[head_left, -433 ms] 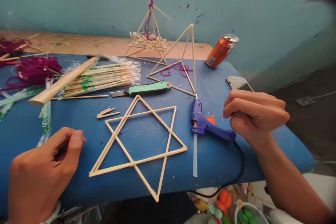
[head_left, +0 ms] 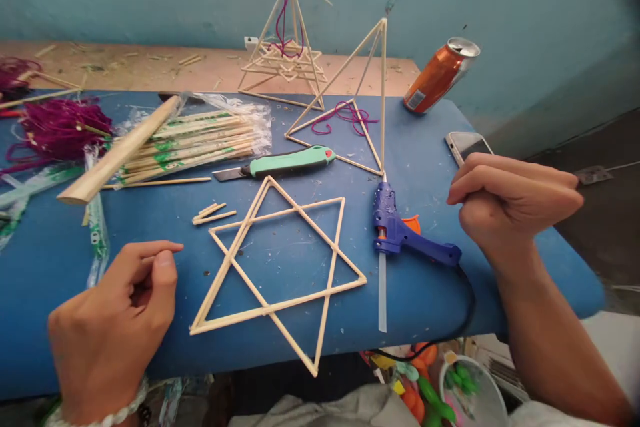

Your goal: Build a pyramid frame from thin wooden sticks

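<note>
Our left hand (head_left: 115,307) straightens its index finger near the stick star (head_left: 269,310).
That finger has just uncurled; the others stay loosely bent, with nothing visible in them. Our right hand (head_left: 517,203) is clenched above the right end of the desk (head_left: 30,293), near the phone (head_left: 470,143); we cannot see inside the fist. The star's lowest tip reaches the front edge, with the glue gun (head_left: 385,210) to its right. Neither hand touches the star, so we judge the work paused.

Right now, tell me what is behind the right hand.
Behind the right hand, the far part of a smartphone shows on the blue tabletop. The hand hides the smartphone's near end; anything else covered cannot be seen.
</note>
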Available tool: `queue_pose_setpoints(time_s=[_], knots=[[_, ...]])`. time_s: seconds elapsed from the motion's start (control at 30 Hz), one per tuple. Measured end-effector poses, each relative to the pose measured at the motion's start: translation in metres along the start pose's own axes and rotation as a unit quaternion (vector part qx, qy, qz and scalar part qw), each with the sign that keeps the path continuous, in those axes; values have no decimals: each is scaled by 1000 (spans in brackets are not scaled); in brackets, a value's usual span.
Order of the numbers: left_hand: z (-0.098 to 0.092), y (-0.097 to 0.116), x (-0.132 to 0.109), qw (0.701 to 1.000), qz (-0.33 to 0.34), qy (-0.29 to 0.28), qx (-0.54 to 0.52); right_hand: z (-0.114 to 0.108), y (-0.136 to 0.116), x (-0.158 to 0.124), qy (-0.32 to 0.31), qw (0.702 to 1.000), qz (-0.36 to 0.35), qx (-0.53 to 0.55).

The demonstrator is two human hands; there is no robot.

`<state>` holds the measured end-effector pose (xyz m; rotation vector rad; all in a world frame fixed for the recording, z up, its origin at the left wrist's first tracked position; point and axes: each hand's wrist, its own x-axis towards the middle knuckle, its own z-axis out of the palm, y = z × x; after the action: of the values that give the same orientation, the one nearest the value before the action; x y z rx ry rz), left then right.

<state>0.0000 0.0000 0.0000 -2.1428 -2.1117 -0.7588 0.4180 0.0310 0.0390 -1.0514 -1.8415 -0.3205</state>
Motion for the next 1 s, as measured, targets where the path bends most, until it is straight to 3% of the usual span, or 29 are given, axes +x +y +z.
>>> queue_pose_setpoints(time_s=[0.13,0.3,0.5,0.63,0.73,0.87,1.0], knots=[[-2,3,3,996,63,50,37,1,-1,3,0,1000,15,-1],[-10,4,5,991,107,69,-29,1,-3,0,-26,999,-21,-17],[-32,4,-8,978,184,0,-99,3,-8,1,-33,999,-25,-29],[-34,-3,-21,977,211,-21,-21,-4,-36,2,-180,970,-59,-150],[-30,-6,-29,978,205,-25,0,-10,-68,-5,-268,953,-46,-136],[-28,-3,-34,978,203,-34,-20,-11,-103,-17,-306,947,-20,-96],[-28,-1,-35,977,209,-22,-29,-7,-118,-22,-282,958,24,-55]])
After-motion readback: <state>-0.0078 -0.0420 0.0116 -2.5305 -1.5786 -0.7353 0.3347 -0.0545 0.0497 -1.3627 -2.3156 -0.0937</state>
